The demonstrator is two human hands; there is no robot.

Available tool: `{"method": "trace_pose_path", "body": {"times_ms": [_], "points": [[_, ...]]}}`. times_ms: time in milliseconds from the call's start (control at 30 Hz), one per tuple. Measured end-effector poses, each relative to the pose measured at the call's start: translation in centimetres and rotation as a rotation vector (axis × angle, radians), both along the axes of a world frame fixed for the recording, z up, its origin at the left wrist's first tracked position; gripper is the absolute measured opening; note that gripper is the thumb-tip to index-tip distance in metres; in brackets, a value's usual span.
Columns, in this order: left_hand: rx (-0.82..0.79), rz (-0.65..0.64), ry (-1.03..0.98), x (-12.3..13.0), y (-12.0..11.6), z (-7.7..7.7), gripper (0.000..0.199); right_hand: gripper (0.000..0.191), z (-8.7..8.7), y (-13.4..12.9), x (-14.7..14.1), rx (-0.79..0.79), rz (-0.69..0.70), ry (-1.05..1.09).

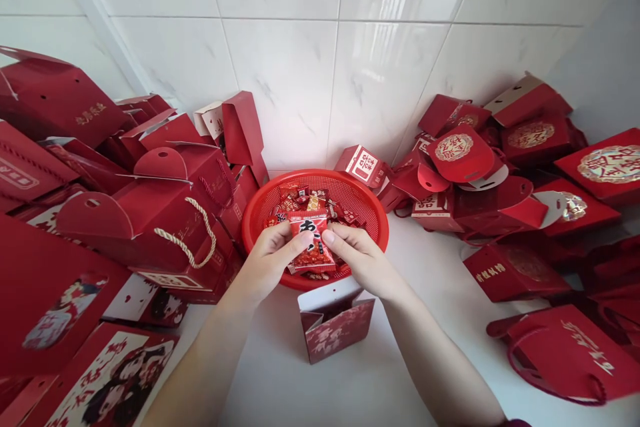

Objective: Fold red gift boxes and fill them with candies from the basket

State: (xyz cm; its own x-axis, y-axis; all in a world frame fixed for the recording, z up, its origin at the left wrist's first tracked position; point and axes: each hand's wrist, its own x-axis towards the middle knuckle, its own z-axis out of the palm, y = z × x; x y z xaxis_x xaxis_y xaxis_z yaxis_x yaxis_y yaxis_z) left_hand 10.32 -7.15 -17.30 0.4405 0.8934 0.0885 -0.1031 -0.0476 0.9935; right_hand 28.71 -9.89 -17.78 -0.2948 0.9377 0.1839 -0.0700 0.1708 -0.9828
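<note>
A red snack packet (314, 250) with black lettering is held up between both hands over a round red plastic basket (377, 213). My left hand (275, 250) pinches its left side, thumb across the front. At its right side, my right hand (357, 250) grips with the thumb on the front edge; the fingers behind are hidden. Beneath and behind the packet, the basket holds several small wrapped snacks (300, 197), mostly red. Close in front of the basket stands a small dark red paper box (340, 333) with its top flaps open, between my forearms.
Many red gift boxes (145, 213) crowd the left side, some with rope handles and white printed panels. More red boxes (457, 150) with gold emblems are piled on the right. A white tiled wall (280, 80) rises behind the white tabletop (280, 380).
</note>
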Motion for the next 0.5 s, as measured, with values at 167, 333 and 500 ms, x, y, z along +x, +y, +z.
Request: {"method": "trace_pose_path", "body": {"times_ms": [167, 333, 500], "points": [[-0.001, 0.01, -0.098, 0.5, 0.0, -0.5, 0.032, 0.044, 0.0, -0.2, -0.1, 0.037, -0.007, 0.008], [0.05, 0.074, -0.093, 0.4, -0.3, -0.3, 0.028, 0.043, 0.3, -0.7, -0.2, 0.048, -0.001, 0.037], [0.144, 0.093, -0.006, 0.3, -1.0, 0.5, 0.023, 0.028, 0.3, -0.9, -0.3, 0.059, 0.037, 0.038]]}}
